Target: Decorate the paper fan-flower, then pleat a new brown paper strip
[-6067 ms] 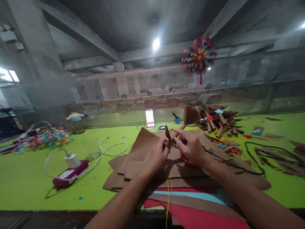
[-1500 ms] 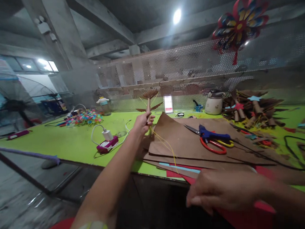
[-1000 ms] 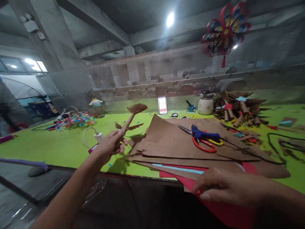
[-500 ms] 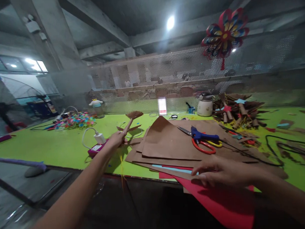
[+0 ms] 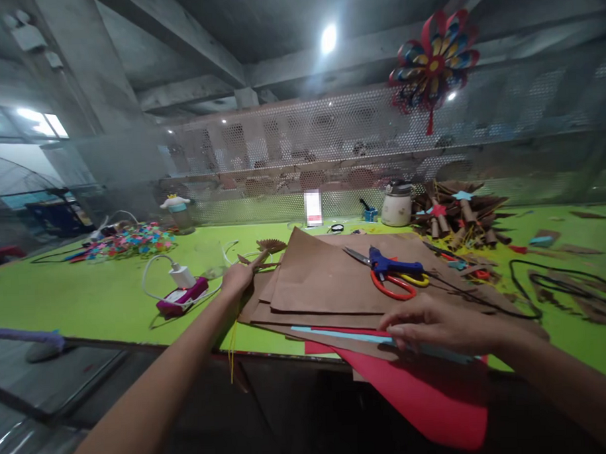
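Observation:
My left hand is closed around the rolled stem of a brown paper fan, its pleated end pointing away, low over the table beside the paper stack. My right hand is at the front edge of the stacked brown paper sheets. Its thumb and fingers pinch the edge of a light blue paper sheet there; the fingertips are partly hidden. Red paper hangs over the table edge below this hand. Scissors with red and yellow handles and a blue glue gun lie on the stack.
A purple power strip with a white charger sits left of the stack. Colourful paper stars are heaped at far left. Brown paper fans pile up at right, near a white jar. A black cable curls across the right side.
My left hand has lowered the paper fan toward the table, beside the stack. My right hand stays at the stack's front edge, where more of the blue sheet now shows beneath it. The view has shifted slightly right.

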The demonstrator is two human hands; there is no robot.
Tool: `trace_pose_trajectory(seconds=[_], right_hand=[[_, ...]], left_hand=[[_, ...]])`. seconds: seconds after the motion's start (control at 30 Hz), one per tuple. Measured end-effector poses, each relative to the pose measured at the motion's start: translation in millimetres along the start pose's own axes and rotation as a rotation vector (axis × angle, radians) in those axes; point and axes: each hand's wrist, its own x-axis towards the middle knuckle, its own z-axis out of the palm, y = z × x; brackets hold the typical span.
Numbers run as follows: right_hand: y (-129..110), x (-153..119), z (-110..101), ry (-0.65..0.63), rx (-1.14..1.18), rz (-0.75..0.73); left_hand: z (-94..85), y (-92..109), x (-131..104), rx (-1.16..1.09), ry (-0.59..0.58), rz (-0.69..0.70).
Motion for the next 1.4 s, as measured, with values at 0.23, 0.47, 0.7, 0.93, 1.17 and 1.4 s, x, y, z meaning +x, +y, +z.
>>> trace_pose_trajectory(seconds=[0.23,0.47,0.7,0.93,1.17,1.4], right_hand=[[2,0,1,0.000,-0.020,-0.021],[-4,-4,-3,0.111,-0.156,-0.071],[-4,24,-13,0.342,-0.217,-0.103],[6,59,-57,0.314,-0.503,-0.158],[11,89,-44,0.678,-1.017,-0.348],[38,112,-36,0.819,-0.983,-0.374]], left_hand=[[-6.5,-5,-16,0.039,0.152,0.043],[-44.6,22,-70,-0.006,0.386,0.217],[-44.6,116,-144,-0.349,0.290,0.899],[25.2,181,-107,-0.638,-0.379,0.749],[60.5,201,-90,-0.675,-0.423,0.811],[70.1,193,-105,-0.242,-0.140,1.009]])
